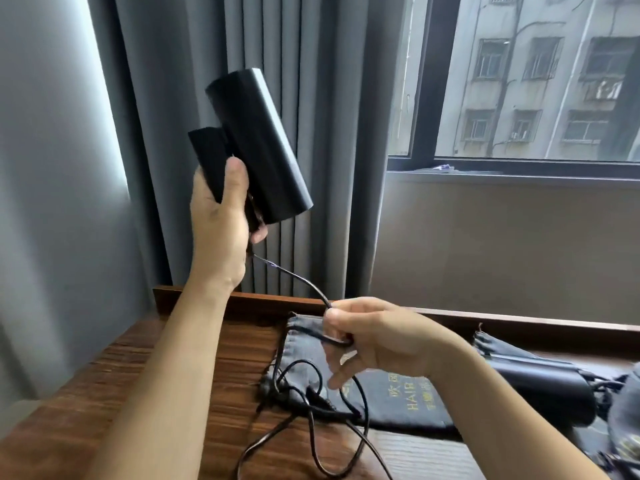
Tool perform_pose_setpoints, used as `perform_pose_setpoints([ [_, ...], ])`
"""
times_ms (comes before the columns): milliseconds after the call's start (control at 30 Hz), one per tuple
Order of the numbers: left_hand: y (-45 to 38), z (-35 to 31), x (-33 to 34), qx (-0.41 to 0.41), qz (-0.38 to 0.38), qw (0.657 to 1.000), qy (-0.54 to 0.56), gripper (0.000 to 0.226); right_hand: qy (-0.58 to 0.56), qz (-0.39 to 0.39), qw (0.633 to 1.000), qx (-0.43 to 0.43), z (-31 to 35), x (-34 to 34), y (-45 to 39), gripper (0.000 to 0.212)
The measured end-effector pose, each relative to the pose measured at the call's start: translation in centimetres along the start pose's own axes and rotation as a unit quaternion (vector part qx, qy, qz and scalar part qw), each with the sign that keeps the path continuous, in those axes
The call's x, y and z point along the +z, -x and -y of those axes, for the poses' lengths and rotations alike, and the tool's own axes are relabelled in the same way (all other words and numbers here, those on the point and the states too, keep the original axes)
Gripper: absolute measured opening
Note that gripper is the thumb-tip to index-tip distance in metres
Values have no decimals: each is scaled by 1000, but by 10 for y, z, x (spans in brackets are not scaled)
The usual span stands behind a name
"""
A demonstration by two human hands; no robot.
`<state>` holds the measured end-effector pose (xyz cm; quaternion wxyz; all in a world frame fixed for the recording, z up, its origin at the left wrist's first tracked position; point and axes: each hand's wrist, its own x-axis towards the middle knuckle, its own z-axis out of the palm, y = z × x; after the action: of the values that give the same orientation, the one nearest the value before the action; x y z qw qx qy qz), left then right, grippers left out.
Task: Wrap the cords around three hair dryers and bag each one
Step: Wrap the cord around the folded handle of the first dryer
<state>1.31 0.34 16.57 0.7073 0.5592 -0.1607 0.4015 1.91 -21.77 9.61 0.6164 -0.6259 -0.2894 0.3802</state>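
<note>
My left hand [218, 216] grips the folded handle of a black hair dryer [258, 143] and holds it raised in front of the grey curtain. Its black cord [294, 277] runs down from the handle to my right hand [377, 336], which pinches the cord in curled fingers above the table. The rest of the cord lies in loose loops [311, 410] on the wood. Under those loops lies a flat dark drawstring bag [391, 400] with gold lettering.
A second black hair dryer [540, 386] lies at the right, with a dark bag [498, 348] behind it and another dark bag [627, 427] at the frame's right edge. The wooden table [145, 393] has a raised back rim [242, 301]. The curtain and a window stand behind.
</note>
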Motion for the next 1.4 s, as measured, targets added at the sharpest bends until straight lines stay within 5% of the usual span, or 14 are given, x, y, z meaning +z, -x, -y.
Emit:
perform_pose_setpoints([
  [100,2,3,1,-26,32,998,-44,11,44,-166,985,-17,15,-5,10,35],
  [200,14,13,18,-71,72,990,-96,20,346,-348,870,-44,25,-5,27,36],
  [300,31,26,40,-95,133,979,-120,15,378,-442,813,-38,35,-4,40,34],
  [533,42,35,57,-14,105,980,-170,7,73,-301,951,-25,47,-28,65,19],
  [633,37,32,51,-27,69,987,-144,15,11,-290,956,-45,48,-32,63,21],
  [733,29,32,43,-35,31,989,-142,24,104,-319,941,-33,41,-33,60,9],
  [867,20,31,33,-41,18,992,-117,11,393,-445,804,-29,36,-38,59,34],
  [967,19,29,31,-50,35,993,-98,10,473,-455,747,-106,42,-41,62,15],
  [1133,33,31,44,-70,162,977,-119,13,554,-525,577,-292,42,-38,55,7],
  [1267,51,39,65,-120,266,947,-132,23,491,-644,501,-306,48,-36,65,51],
  [1400,64,45,78,-145,308,936,-86,37,464,-686,504,-244,52,-35,76,52],
])
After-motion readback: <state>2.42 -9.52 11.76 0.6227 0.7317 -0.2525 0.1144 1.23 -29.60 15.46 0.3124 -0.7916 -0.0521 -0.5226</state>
